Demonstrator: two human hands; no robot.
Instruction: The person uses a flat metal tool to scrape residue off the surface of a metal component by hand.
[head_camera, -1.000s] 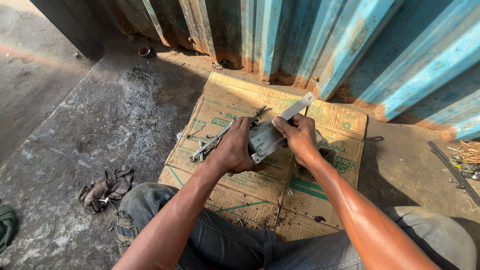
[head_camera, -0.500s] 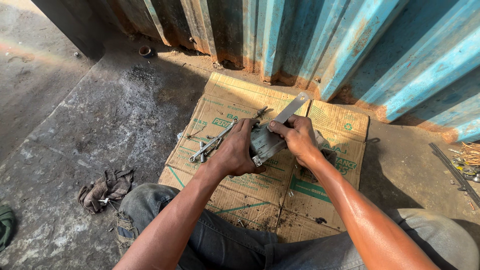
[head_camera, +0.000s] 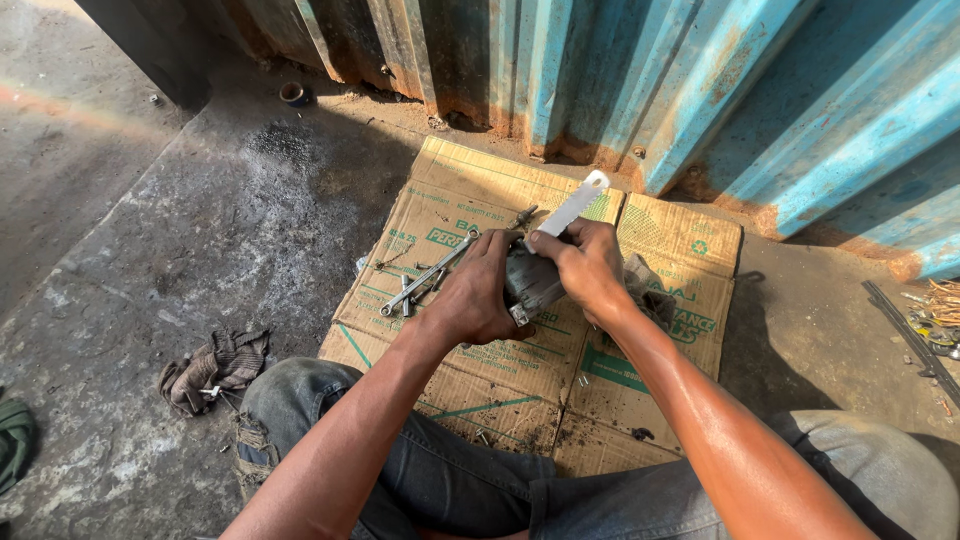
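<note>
Left hand (head_camera: 478, 295) was wrapped around a grey metal part (head_camera: 528, 282), holding it just above the cardboard (head_camera: 470, 190), while the right hand (head_camera: 585, 268) gripped a flat pale metal strip (head_camera: 572, 207) with its lower end pressed down against the top of that part. Both hands were closed tight on what they held, no loose fingers. Looked to me like the job was somewhere in the middle: the part was off whatever it belongs to, and a few small screws and bits already lay scattered on the cardboard, but the part itself seemed to be in one piece.

Just left of the hands a couple of wrenches (head_camera: 425, 278) lay on the cardboard. Further left on the concrete floor (head_camera: 200, 220) sat a crumpled dirty rag (head_camera: 212, 366). On the far side stood a rusty blue corrugated wall (head_camera: 700, 90), and over at the right edge there was a bit of scrap wire and metal.

Hard to say exactly what the part is, the hands cover most of it. Where the strip actually meets it was hidden behind the right fingers too.
</note>
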